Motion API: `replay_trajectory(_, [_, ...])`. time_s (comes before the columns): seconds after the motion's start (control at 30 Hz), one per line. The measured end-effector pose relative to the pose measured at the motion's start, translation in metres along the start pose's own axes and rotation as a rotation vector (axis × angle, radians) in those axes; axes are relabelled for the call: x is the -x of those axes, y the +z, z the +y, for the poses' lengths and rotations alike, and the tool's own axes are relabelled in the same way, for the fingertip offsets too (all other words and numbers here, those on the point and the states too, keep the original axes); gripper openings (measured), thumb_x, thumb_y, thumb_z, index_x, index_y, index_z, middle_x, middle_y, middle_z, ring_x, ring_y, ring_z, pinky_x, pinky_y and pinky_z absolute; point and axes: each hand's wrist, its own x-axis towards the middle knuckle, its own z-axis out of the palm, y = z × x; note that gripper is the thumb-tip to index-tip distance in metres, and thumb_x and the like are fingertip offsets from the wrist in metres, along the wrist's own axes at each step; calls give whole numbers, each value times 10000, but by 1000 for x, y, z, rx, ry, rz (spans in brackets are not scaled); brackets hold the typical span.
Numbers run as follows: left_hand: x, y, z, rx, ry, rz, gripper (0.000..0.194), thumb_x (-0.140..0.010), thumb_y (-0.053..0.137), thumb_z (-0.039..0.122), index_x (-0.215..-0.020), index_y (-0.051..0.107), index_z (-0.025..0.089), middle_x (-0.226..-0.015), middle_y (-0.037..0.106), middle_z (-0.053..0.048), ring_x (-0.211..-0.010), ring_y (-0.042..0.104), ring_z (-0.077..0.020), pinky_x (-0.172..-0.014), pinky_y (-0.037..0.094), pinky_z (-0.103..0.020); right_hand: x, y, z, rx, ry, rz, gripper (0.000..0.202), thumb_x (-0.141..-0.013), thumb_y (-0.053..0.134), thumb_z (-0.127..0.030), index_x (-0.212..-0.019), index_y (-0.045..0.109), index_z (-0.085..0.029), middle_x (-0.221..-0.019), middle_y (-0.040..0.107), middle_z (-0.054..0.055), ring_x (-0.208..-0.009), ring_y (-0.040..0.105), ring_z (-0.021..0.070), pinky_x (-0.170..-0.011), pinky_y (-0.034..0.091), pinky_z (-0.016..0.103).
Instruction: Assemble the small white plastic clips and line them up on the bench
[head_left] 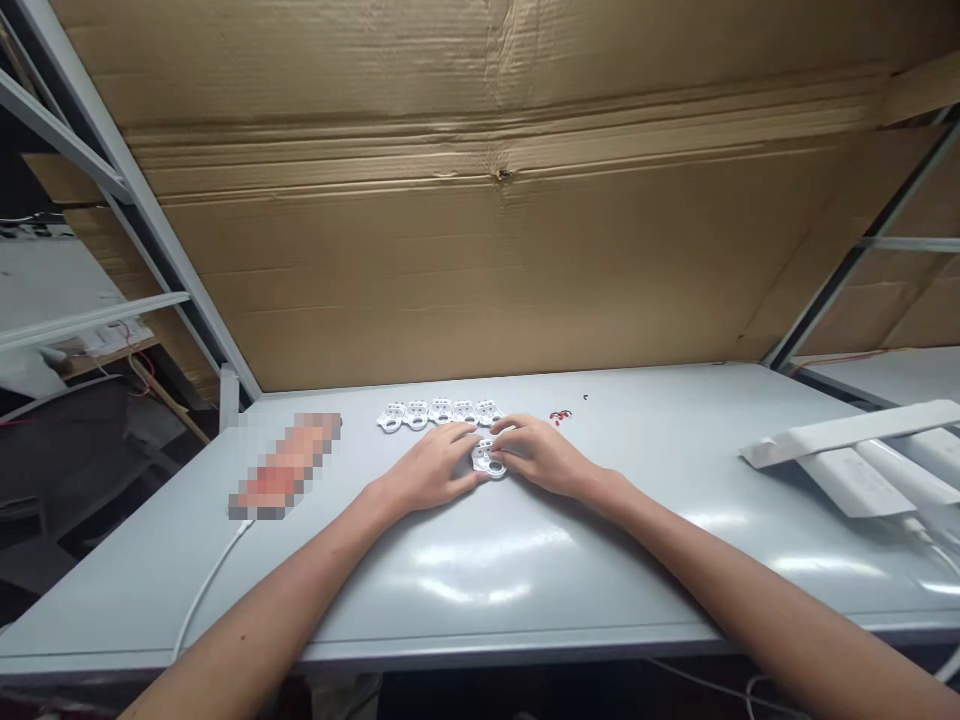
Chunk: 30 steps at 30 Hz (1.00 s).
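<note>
A small white part (pixel 487 458) with a round hole lies on the grey table between my two hands. My left hand (pixel 437 466) grips its left side, thumb at the lower edge and fingers at the top. On its right side, the fingers of my right hand (pixel 531 453) are drawn together on the part; whether they also pinch something small is hidden. Behind my hands stands a row of several similar white parts (pixel 441 411), side by side. Small red and black pieces (pixel 559 416) lie loose to the right of the row.
At the left lies a blurred-out device (pixel 289 470) with a white cable (pixel 206 585). White long boxes or covers (pixel 855 480) rest at the right, with another cable. A cardboard wall (pixel 480 270) closes off the table's back, between metal frame bars (pixel 161 230).
</note>
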Motion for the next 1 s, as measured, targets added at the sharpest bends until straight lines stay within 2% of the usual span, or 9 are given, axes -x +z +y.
replay_trajectory(0.13, [-2, 2, -1, 23, 5, 11, 313, -971, 540, 387, -1215, 594, 198, -1253, 599, -127, -1153, 564, -283, -973, 470, -421, -1, 2, -1, 68, -85, 7, 206, -930, 530, -152, -962, 730, -191, -1098, 674, 118, -959, 646, 229, -817, 535, 369])
replay_trajectory(0.3, [-4, 4, -3, 20, -38, 13, 258, -950, 592, 369, -1155, 618, 214, -1244, 606, -115, -1146, 564, -289, -962, 473, -432, -2, 6, -1, 171, -168, 60, 229, -931, 488, -114, -899, 703, -187, -999, 701, 108, -888, 652, 222, -785, 533, 364])
replay_trajectory(0.43, [-4, 5, -4, 34, -42, 10, 257, -952, 591, 366, -1163, 613, 221, -1237, 609, -102, -1126, 573, -276, -952, 477, -422, -2, 6, -3, 132, -158, 98, 244, -950, 446, -136, -897, 679, -185, -1001, 716, 120, -911, 661, 243, -807, 530, 402])
replay_trajectory(0.53, [-3, 5, -3, 46, -48, 8, 263, -957, 580, 372, -1165, 616, 213, -1256, 601, -106, -1150, 561, -274, -968, 474, -412, -4, -2, -6, -101, -7, 200, 199, -959, 473, -223, -929, 669, -204, -994, 723, 99, -922, 670, 235, -821, 537, 396])
replay_trajectory(0.67, [-3, 4, -1, 42, -72, 8, 281, -954, 577, 388, -1148, 625, 191, -1284, 590, -123, -1168, 557, -280, -983, 476, -418, -9, -19, -8, -692, 364, 328, 190, -922, 581, -350, -1016, 658, -205, -913, 725, 61, -855, 699, 201, -870, 557, 391])
replay_trajectory(0.73, [-3, 3, 0, 35, -87, 2, 299, -949, 582, 392, -1167, 620, 191, -1290, 592, -130, -1173, 560, -283, -989, 479, -426, -10, -26, -6, -978, 552, 330, 198, -907, 603, -304, -1070, 652, -201, -945, 723, 62, -881, 709, 179, -923, 559, 374])
replay_trajectory(0.83, [-3, 3, 0, 24, -94, -4, 314, -950, 578, 404, -1185, 618, 199, -1298, 593, -129, -1215, 544, -288, -1018, 466, -436, -10, -30, 0, -1240, 765, 284, 189, -873, 573, -137, -1029, 663, -195, -1038, 717, 79, -998, 699, 167, -977, 555, 320])
replay_trajectory(0.93, [-2, 3, 0, 14, -102, -10, 327, -951, 574, 402, -1195, 620, 189, -1326, 579, -139, -1250, 524, -298, -1044, 447, -450, -10, -29, 4, -1386, 838, 235, 301, -789, 518, 2, -992, 656, -173, -1102, 710, 97, -1108, 668, 169, -1015, 533, 276])
replay_trajectory(1.0, [-2, 3, -1, 0, -103, -18, 331, -951, 574, 394, -1193, 621, 173, -1337, 571, -153, -1257, 520, -307, -1049, 441, -460, -11, -28, 5, -1442, 851, 225, 300, -788, 487, 14, -975, 652, -153, -1124, 705, 120, -1148, 651, 173, -1035, 513, 260])
